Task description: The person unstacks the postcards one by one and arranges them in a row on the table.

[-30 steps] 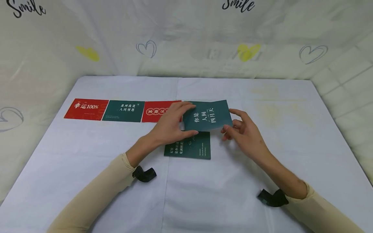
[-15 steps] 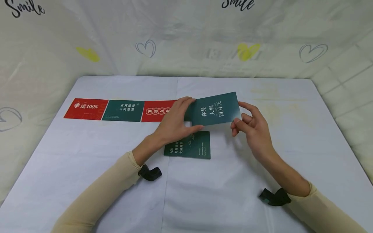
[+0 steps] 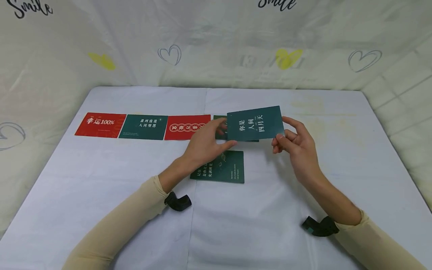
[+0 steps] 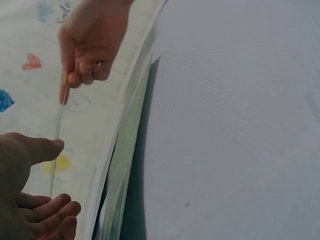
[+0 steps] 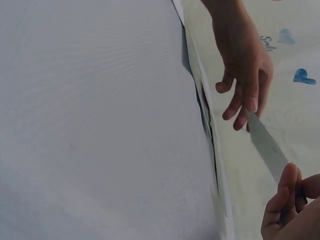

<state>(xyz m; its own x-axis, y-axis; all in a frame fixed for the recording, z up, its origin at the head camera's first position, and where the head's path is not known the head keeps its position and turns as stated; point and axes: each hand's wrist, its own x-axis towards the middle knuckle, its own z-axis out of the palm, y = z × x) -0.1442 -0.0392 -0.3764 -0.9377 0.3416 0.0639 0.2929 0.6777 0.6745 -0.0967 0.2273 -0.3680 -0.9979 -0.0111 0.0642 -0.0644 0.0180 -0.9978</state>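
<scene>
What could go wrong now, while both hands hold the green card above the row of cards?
1. The held green card is gripped only at its edges by the left hand and right hand, so it might slip.
2. It covers a partly hidden green card in the row, so it may land overlapping or crooked.
3. The left hand hovers over the lower green card and could nudge it.

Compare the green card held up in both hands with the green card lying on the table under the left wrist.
The held card is lifted off the table, pinched by the left hand and right hand; the lying card rests flat, ungripped. The held card shows fully; the lying card is partly hidden by the left hand. Both are dark green with white lettering.
</scene>
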